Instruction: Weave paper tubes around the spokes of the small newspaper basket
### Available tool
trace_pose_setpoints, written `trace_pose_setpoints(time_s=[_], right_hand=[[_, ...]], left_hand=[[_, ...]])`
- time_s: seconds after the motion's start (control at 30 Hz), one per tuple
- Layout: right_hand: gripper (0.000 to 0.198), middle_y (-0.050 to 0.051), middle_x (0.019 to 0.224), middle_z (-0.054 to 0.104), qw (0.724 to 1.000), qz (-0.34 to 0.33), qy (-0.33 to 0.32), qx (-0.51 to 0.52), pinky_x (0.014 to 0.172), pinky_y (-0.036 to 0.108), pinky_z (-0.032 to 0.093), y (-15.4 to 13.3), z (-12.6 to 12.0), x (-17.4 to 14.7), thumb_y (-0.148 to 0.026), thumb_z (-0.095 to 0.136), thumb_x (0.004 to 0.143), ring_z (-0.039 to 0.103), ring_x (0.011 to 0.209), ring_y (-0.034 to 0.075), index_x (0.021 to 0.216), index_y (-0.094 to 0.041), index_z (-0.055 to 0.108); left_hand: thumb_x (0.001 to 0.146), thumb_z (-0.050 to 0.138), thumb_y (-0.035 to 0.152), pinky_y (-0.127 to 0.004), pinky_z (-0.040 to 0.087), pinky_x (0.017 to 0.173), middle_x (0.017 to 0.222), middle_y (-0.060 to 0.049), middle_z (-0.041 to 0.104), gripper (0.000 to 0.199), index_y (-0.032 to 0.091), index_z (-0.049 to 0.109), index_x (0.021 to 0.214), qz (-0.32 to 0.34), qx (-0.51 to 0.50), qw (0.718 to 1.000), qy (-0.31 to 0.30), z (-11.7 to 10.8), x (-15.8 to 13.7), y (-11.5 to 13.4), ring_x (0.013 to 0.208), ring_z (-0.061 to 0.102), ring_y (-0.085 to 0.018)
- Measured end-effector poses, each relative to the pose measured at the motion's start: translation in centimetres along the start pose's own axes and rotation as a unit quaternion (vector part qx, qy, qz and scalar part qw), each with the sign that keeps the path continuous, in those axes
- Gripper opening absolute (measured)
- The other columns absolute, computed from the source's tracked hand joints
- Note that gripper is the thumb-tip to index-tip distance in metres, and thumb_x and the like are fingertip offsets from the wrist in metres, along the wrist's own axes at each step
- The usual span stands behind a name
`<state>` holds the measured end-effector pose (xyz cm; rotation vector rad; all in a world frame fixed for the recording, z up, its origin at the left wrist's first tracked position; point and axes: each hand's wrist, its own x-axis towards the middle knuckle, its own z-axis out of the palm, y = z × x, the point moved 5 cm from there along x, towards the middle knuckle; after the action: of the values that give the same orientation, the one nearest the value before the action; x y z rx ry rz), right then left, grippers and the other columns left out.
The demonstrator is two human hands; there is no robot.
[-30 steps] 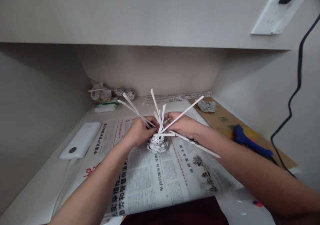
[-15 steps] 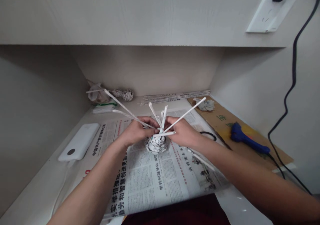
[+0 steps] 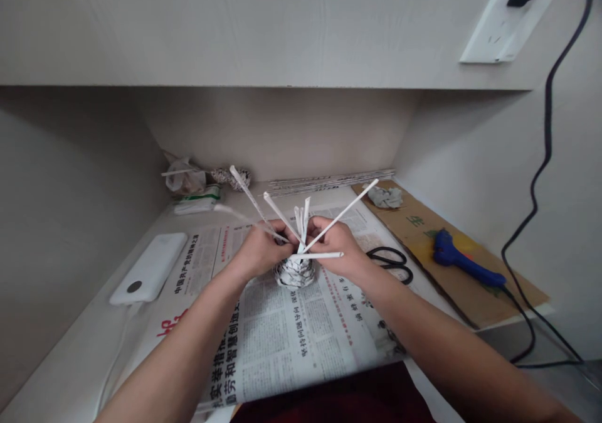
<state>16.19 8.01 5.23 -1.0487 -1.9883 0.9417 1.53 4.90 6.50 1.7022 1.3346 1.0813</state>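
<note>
A small round ball woven from rolled newspaper strips rests on the spread newspaper between my hands. Several white paper tubes fan out from its top, some upright and some leaning sideways. My left hand is closed around the base of the tubes on the left side, its fingertips at the top of the weave. On the other side, my right hand has its fingers curled at the back of the tubes, partly hidden behind them. Black-handled scissors lie beside my right forearm.
To the right, a blue glue gun and a crumpled paper piece lie on cardboard. A white power bank stands left. Long paper tubes, another woven piece and a plastic bag line the back.
The left tubes have swung up and toward the middle, and one front tube now points more to the right. My right forearm has shifted down, uncovering the scissors.
</note>
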Motion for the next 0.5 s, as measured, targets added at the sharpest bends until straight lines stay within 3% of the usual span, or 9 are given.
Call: trace_pose_setpoints(time_s=[0.17, 0.4, 0.5], right_hand=[[0.009, -0.002, 0.073, 0.067, 1.000, -0.006, 0.003, 0.010, 0.060, 0.023, 0.044, -0.9, 0.2, -0.6, -0.014, 0.061, 0.074, 0.060, 0.066, 0.014, 0.079, -0.021, 0.064], [0.024, 0.002, 0.086, 0.068, 0.986, -0.150, 0.019, -0.073, 0.078, 0.027, 0.045, -2.8, 0.2, -1.2, -0.006, 0.055, 0.076, 0.061, 0.083, 0.017, 0.082, -0.023, 0.071], [0.020, 0.002, 0.086, 0.070, 0.988, -0.151, 0.010, -0.038, 0.077, 0.028, 0.047, -2.7, 0.4, -1.0, -0.009, 0.059, 0.077, 0.063, 0.082, 0.017, 0.084, -0.023, 0.071]], left_hand=[[0.064, 0.070, 0.014, -0.024, 0.047, 0.061, 0.069, -0.001, 0.068, 0.013, 0.015, 0.067, 0.076, -0.006, 0.005, 1.000, 0.010, -0.6, 0.2, 0.1, 0.063, 0.060, -0.014], [0.065, 0.073, 0.021, -0.026, 0.049, 0.061, 0.072, -0.003, 0.071, 0.012, 0.014, 0.069, 0.074, -0.002, -0.012, 0.999, -0.042, 0.0, 0.3, -1.2, 0.066, 0.063, -0.017], [0.066, 0.074, 0.024, -0.026, 0.050, 0.062, 0.071, -0.003, 0.072, 0.012, 0.015, 0.070, 0.073, 0.006, -0.030, 0.999, -0.040, 0.1, 0.2, -1.2, 0.068, 0.065, -0.017]])
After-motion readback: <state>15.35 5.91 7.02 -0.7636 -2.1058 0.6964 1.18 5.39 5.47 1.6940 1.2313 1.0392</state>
